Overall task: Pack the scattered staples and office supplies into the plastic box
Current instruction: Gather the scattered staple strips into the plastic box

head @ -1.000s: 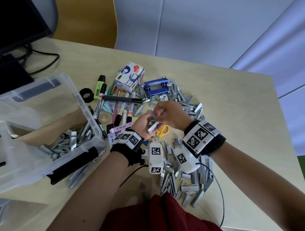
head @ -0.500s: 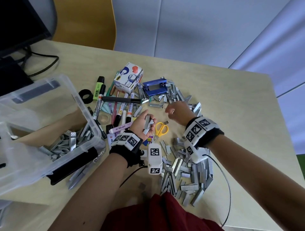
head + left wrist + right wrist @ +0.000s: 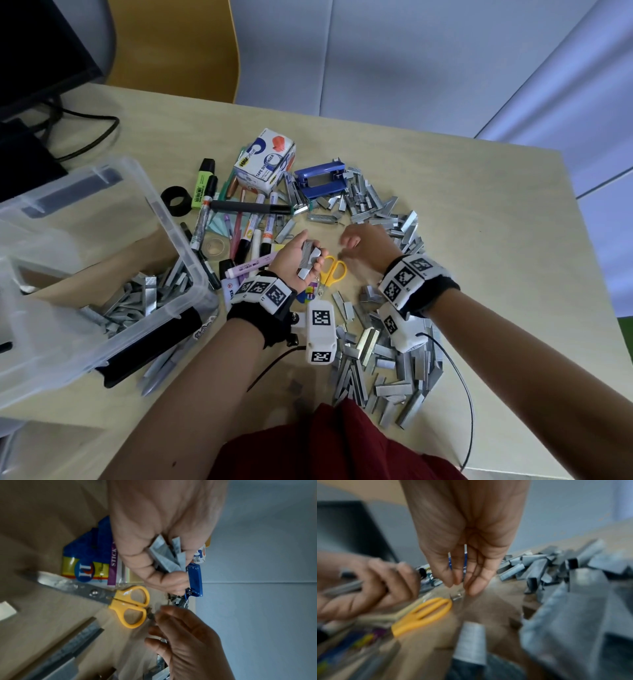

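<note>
My left hand (image 3: 296, 262) hovers palm-up over the table's middle and grips a bundle of grey staple strips (image 3: 308, 257), seen close in the left wrist view (image 3: 166, 557). My right hand (image 3: 358, 243) is just to its right with fingers (image 3: 453, 574) pointing straight down, their tips just above a small staple piece (image 3: 457, 596) beside the yellow scissors (image 3: 334, 270); nothing is held. The clear plastic box (image 3: 178, 240) stands at the left with several staple strips (image 3: 137, 301) inside. More strips lie heaped (image 3: 387, 356) under my right wrist and in an arc (image 3: 370, 202) beyond it.
Markers (image 3: 246, 236), a green highlighter (image 3: 202, 185), a black tape roll (image 3: 176, 200), a tape dispenser carton (image 3: 265, 161) and a blue hole punch (image 3: 320, 178) lie beyond the hands. A black item (image 3: 154, 342) sits against the box front. Monitor and cables (image 3: 85, 137) at far left.
The hands were together on a staple strip; the right hand has let go, moved right and dropped toward the table by the scissors. The left hand keeps the strips.
</note>
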